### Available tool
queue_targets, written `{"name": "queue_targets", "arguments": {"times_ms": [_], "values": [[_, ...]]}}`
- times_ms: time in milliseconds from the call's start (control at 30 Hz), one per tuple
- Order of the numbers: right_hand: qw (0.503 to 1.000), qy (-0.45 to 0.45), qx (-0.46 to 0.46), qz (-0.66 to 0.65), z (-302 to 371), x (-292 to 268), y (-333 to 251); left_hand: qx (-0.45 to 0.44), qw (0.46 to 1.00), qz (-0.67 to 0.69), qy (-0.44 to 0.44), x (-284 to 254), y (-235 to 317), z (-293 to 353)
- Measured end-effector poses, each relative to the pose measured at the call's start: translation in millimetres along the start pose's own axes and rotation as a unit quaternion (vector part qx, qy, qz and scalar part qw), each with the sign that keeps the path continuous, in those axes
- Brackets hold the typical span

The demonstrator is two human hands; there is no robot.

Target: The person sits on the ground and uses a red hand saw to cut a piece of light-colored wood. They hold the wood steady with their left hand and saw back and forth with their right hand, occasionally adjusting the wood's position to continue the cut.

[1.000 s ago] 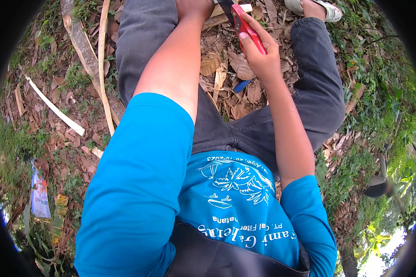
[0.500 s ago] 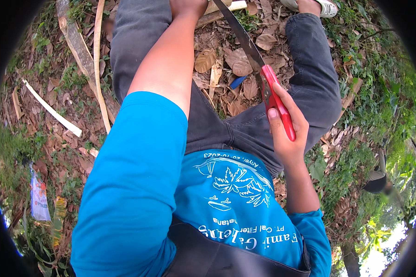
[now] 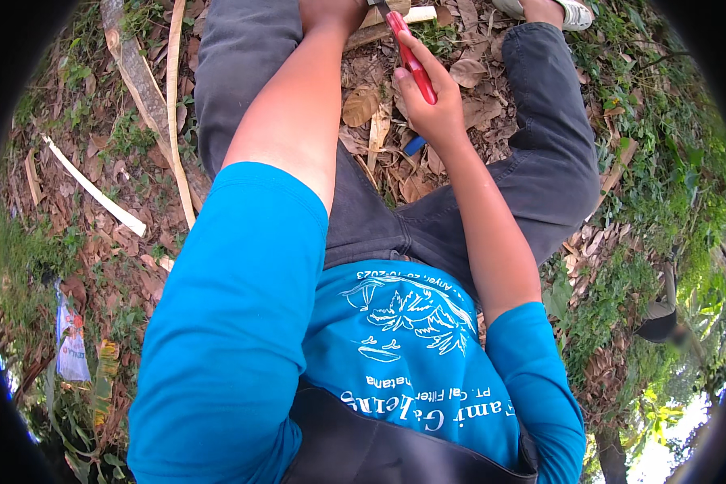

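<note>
My right hand (image 3: 437, 109) is wrapped round the red handle of a pruning saw (image 3: 411, 56), thumb and forefinger lying along it. The saw points away from me, toward the upper edge, where most of its dark blade is out of view. Just left of it, my left hand (image 3: 331, 12) is cut off by the upper edge, so its fingers are hidden. A brownish length of wood (image 3: 369, 35) and a pale stripped stick (image 3: 421, 14) lie close beside that hand, under the saw.
Dry leaves (image 3: 360, 106) and a small blue object (image 3: 415, 145) lie between my legs. On the left are a branch (image 3: 141, 85), a long pale strip (image 3: 172, 89), a curved white strip (image 3: 97, 187) and a plastic bag (image 3: 71, 339). Greenery (image 3: 653, 153) grows at right.
My right hand has moved forward and to the left with the saw, bringing the handle near my left hand. The blade has mostly passed out of view. My left arm has barely moved.
</note>
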State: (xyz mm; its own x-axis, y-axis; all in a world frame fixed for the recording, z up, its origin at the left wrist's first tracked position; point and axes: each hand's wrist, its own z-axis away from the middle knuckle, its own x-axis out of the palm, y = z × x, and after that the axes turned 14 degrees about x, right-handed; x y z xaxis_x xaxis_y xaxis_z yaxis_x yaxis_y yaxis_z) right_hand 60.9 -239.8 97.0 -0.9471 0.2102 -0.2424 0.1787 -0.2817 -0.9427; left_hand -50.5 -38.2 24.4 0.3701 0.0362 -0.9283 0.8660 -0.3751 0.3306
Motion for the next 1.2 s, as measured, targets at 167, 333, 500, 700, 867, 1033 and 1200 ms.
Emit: {"name": "queue_targets", "arguments": {"times_ms": [167,333,500,700,867,1033,1200], "values": [[0.999,-0.006,0.044,0.026,47.9,-12.3,-35.0,-0.033,0.999,0.031,0.023,16.5,-21.3,-6.4],[0.989,0.002,0.142,0.028,139.5,-65.9,-71.6,0.012,0.998,0.01,0.054,20.2,-16.9,-4.5],[0.998,0.014,0.058,0.014,99.2,-49.9,-73.8,0.025,0.996,0.004,0.083,23.7,-23.1,-0.1],[0.998,0.03,-0.051,-0.03,-10.4,22.9,-55.5,0.102,0.994,-0.049,0.006,41.6,-45.1,-0.1],[0.999,-0.006,0.013,-0.052,9.1,-18.5,-23.2,0.001,0.999,0.011,0.03,7.9,-8.5,-1.3],[1.0,-0.003,0.0,-0.018,29.2,-19.9,-11.3,0.007,1.0,0.015,0.027,8.9,-8.6,-4.3],[0.992,0.002,0.124,0.027,112.6,-55.6,-58.4,-0.022,0.999,0.026,0.032,17.8,-17.5,-13.4]]}}
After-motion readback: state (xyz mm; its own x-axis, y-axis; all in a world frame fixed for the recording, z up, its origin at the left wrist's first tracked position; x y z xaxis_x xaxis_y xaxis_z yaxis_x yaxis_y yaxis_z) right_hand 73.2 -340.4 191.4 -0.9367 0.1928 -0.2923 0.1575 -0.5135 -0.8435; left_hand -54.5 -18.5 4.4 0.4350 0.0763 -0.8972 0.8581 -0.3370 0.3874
